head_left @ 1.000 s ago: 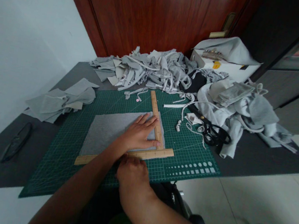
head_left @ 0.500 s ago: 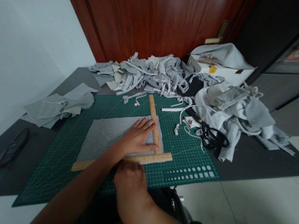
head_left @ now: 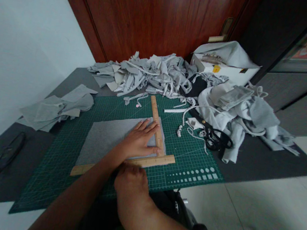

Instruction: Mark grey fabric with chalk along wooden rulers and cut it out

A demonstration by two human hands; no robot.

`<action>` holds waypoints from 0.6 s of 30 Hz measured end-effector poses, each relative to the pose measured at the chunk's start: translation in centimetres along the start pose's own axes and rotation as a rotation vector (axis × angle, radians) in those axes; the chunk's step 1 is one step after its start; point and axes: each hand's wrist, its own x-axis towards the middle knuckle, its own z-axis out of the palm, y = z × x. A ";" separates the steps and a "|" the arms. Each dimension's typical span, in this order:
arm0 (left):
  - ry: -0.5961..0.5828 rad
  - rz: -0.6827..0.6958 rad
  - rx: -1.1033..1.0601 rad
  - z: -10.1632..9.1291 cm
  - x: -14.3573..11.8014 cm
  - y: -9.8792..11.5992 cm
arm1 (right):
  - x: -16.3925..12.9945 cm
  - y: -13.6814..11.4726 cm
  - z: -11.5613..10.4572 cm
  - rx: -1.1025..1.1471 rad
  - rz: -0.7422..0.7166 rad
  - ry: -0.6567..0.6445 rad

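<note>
A grey piece of fabric (head_left: 103, 134) lies flat on the green cutting mat (head_left: 53, 173). Over its right and near edges rests an L-shaped wooden ruler (head_left: 156, 111). My left hand (head_left: 140, 140) presses down with spread fingers, palm on the fabric and fingertips and thumb on the ruler's upright arm. Just below the ruler's long near arm, my right hand (head_left: 131, 181) is closed, tucked beside my left wrist. Whatever its fingers may hold is hidden under the hand.
Black-handled scissors (head_left: 214, 136) and white cord bits lie right of the fabric. Heaped grey scraps (head_left: 160, 73) line the back, with a white box (head_left: 221, 69) behind. More fabric pieces (head_left: 58, 107) sit left, above a dark elongated object (head_left: 9, 154). Folded cloth (head_left: 237, 101) piles up right.
The whole view has shifted slightly, so everything appears a little further left. Both hands, the ruler and the fabric keep about the same places relative to each other.
</note>
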 end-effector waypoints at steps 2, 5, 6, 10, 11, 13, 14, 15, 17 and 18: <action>0.007 0.003 0.006 0.1 0.0 -0.1 | 0.1 0.0 -0.2 0.001 0.001 -0.012; 0.016 0.005 0.013 0.3 0.1 -0.2 | 0.2 0.0 -0.5 -0.002 0.007 -0.011; 0.016 0.004 0.015 0.4 0.1 -0.3 | 0.3 0.0 -0.5 -0.004 0.011 -0.002; 0.014 0.003 0.020 0.4 0.1 -0.4 | 0.3 0.0 -0.3 -0.018 0.010 0.039; 0.014 0.002 0.018 0.4 0.1 -0.4 | 0.3 0.1 -0.2 -0.023 0.002 0.043; 0.011 -0.001 0.012 0.4 0.1 -0.4 | 0.4 0.1 -0.1 -0.033 -0.015 0.052; 0.011 -0.004 0.010 0.4 0.1 -0.3 | 0.4 0.2 0.0 -0.038 -0.019 0.057; 0.012 -0.007 0.007 0.4 0.1 -0.3 | 0.4 0.2 0.0 -0.042 -0.017 0.057; 0.019 -0.007 0.000 0.4 0.1 -0.4 | 0.5 0.2 0.0 -0.042 -0.009 0.052; 0.024 -0.006 -0.005 0.5 0.1 -0.4 | 0.5 0.1 0.0 -0.039 -0.005 0.048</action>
